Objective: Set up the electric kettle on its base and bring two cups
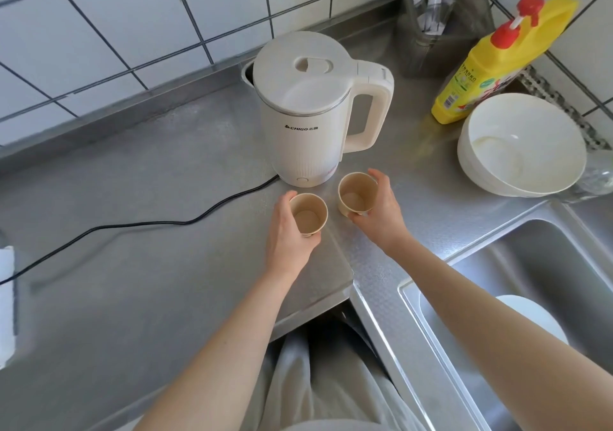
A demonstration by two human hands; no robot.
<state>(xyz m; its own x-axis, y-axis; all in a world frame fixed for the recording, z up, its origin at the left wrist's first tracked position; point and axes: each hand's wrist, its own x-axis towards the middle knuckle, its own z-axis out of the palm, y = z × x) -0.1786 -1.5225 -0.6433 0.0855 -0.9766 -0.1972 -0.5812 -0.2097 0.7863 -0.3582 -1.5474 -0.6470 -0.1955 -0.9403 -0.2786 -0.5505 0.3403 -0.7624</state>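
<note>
From the head view I see my left hand [288, 228] wrapped around one paper cup [309, 213] and my right hand [381, 203] wrapped around the other cup [356, 194], both upright on the desk [149, 178] just before the white kettle [306, 108], lid closed.

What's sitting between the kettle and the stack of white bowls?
Nothing: the head view shows only bare steel counter between the kettle and the white bowls.
</note>
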